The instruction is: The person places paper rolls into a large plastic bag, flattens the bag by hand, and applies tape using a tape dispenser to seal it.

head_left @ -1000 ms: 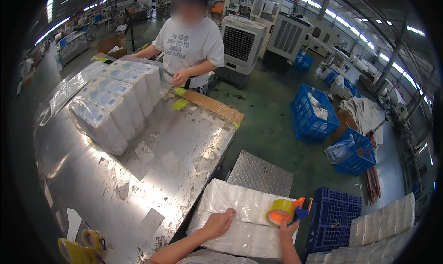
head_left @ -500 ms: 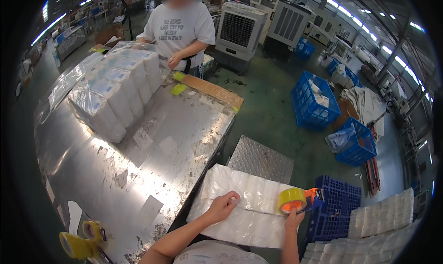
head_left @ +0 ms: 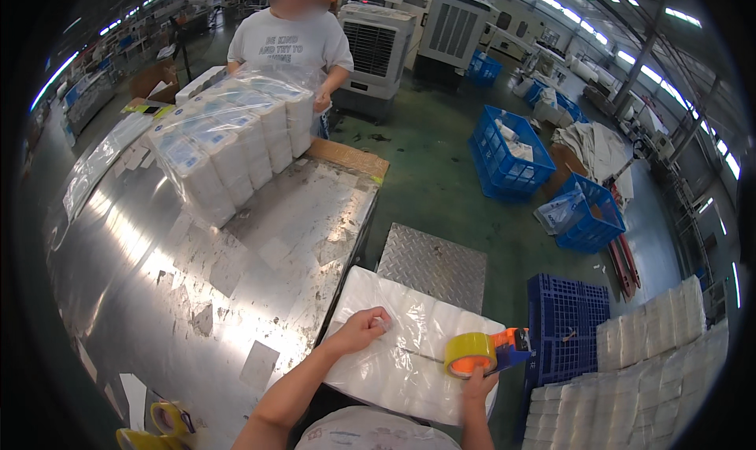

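Left hand (head_left: 356, 332): fingers drawn together, pinching a gathered tuft of clear film (head_left: 385, 322) on top of the wrapped white pack (head_left: 429, 316); the film was presumably bunched so that slack was kept under control. Right hand (head_left: 476, 388): closed around the tape dispenser (head_left: 512, 348), its yellow tape roll (head_left: 469, 343) facing the left hand; a ready grip was suggested. Thumb placement could not be fully made out.

The pack was laid flat just beyond the right edge of the metal bench (head_left: 126, 253), before the wearer's body, probably for reach by both hands; its support was hidden. Spare tape rolls (head_left: 167, 420) were placed at the bench's near-left corner, likely for easy access. A bagged bundle of packs (head_left: 228, 147) was set toward the far edge, where a co-worker (head_left: 293, 44) was stationed.
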Motion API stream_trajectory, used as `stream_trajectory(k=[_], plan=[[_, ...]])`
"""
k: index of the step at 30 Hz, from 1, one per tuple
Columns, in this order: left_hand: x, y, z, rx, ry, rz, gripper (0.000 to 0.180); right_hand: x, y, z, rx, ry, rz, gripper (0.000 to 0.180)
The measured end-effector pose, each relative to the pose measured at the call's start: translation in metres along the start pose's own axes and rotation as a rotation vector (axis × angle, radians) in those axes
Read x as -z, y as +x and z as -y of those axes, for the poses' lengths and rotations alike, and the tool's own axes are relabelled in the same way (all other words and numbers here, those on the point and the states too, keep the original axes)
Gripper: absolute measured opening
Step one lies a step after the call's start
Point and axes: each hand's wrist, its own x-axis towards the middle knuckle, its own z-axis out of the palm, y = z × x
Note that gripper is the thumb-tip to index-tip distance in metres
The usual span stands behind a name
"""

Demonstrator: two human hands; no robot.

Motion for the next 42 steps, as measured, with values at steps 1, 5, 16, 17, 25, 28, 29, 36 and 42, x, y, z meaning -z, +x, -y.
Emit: stream_trajectory(k=[1,5,16,17,25,28,29,36,42], plan=[[-0.003,-0.004,-0.003,0.038,0.062,0.040,0.004,0.008,0.005,0.005,0.040,-0.045,0.029,0.047],[-0.007,-0.021,0.002,0.049,0.090,0.143,0.006,0.073,0.049,-0.016,-0.032,-0.182,0.380,0.037],[-0.016,-0.020,0.019,-0.063,0.523,0.005,0.011,0.012,0.030,-0.025,0.024,0.054,-0.041,0.046],[-0.019,-0.022,0.017,-0.095,0.618,-0.019,0.012,-0.001,0.027,-0.019,0.175,-0.060,-0.097,0.052],[-0.029,-0.031,0.060,-0.370,1.062,-0.178,0.018,-0.032,0.013,-0.023,0.017,0.106,0.167,0.045],[-0.045,-0.038,0.034,-0.273,1.121,-0.155,0.021,-0.038,0.027,0.014,-0.002,0.245,0.191,0.041],[-0.047,-0.040,0.031,-0.331,1.128,-0.159,0.023,-0.043,0.028,0.023,-0.005,0.261,0.184,0.041],[-0.057,-0.049,0.026,-0.482,1.281,-0.119,0.037,-0.091,0.031,0.121,0.164,0.138,0.409,0.053],[-0.063,-0.064,-0.001,-0.494,1.383,-0.116,0.035,-0.142,0.006,0.168,0.556,-0.081,0.506,0.062]])
